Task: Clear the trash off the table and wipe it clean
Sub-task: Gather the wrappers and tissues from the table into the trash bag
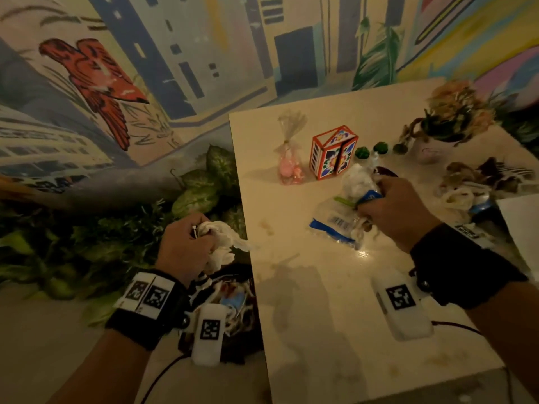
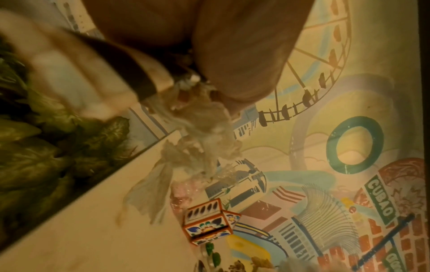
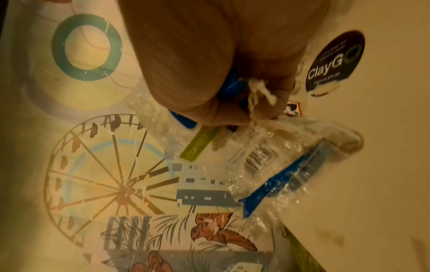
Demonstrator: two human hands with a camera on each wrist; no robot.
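My left hand (image 1: 189, 246) grips a crumpled white tissue (image 1: 224, 243) just off the table's left edge, over a dark bin (image 1: 239, 352) that holds other trash. In the left wrist view the tissue (image 2: 204, 132) hangs from the left hand (image 2: 221, 55). Over the middle of the cream table (image 1: 306, 301), my right hand (image 1: 382, 205) grips a clear plastic wrapper (image 1: 335, 225) with a blue strip, bunched together with crumpled tissue (image 1: 355, 182). The right wrist view shows the wrapper (image 3: 267, 162) dangling from the closed right hand (image 3: 209, 73). Brownish stains (image 1: 266, 225) mark the tabletop.
At the table's far side stand a red patterned box (image 1: 334, 153), a pink candy bag (image 1: 290, 167), small green plants (image 1: 362, 153) and a flower pot (image 1: 455, 115). More trash (image 1: 472, 188) lies at the right, near a white sheet (image 1: 522, 225). Foliage (image 1: 198, 193) borders the left edge.
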